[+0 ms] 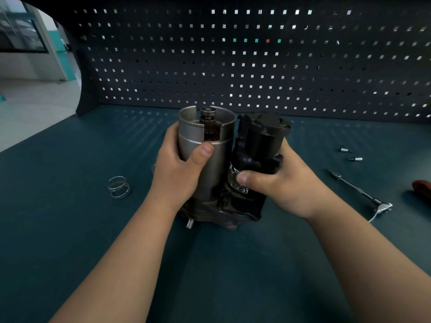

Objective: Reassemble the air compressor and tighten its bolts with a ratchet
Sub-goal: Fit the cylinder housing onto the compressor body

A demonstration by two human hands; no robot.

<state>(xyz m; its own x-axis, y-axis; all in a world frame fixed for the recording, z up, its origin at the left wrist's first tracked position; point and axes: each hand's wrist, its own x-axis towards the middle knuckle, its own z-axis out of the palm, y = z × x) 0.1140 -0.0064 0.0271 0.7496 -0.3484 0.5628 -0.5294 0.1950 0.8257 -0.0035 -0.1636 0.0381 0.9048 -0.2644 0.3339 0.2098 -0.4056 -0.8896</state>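
View: head camera, looking forward and down over a workbench.
Surface point(210, 264): dark teal bench top, with a dark pegboard point(233, 54) standing along its back edge.
Air compressor point(221, 201): at the middle of the surface, nearer the back edge than the front; upright, held between both hands. Whether its base bears on the surface cannot be told.
Silver housing point(210, 164): left half of the compressor; an open-topped metal cylinder with a slot cut in its near wall, showing a shaft and copper-coloured windings inside.
Black cylinder point(258, 141): right half of the compressor, just beside the silver housing and touching it; dark cap on top, pale label low on its near side.
Dark base point(217, 215): ribbed casting under both cylinders, with a small metal stub at its lower left.
Left hand point(179, 169): wrapped round the silver housing, thumb pressed across the near wall, fingers hidden behind.
Right hand point(279, 183): wrapped round the black cylinder, thumb lying on the label, fingers hidden behind.
Spring point(118, 187): bare wire coil lying on the surface, left of the compressor, apart from it.
Ratchet point(359, 190): lying toward the right edge of the surface, long thin shaft pointing to the back, chrome head nearer the front; untouched.
Two small bits point(344, 149) point(355, 159): near each other, behind the ratchet.
Red object point(422, 186): far right, cut off by the frame; kind not clear.
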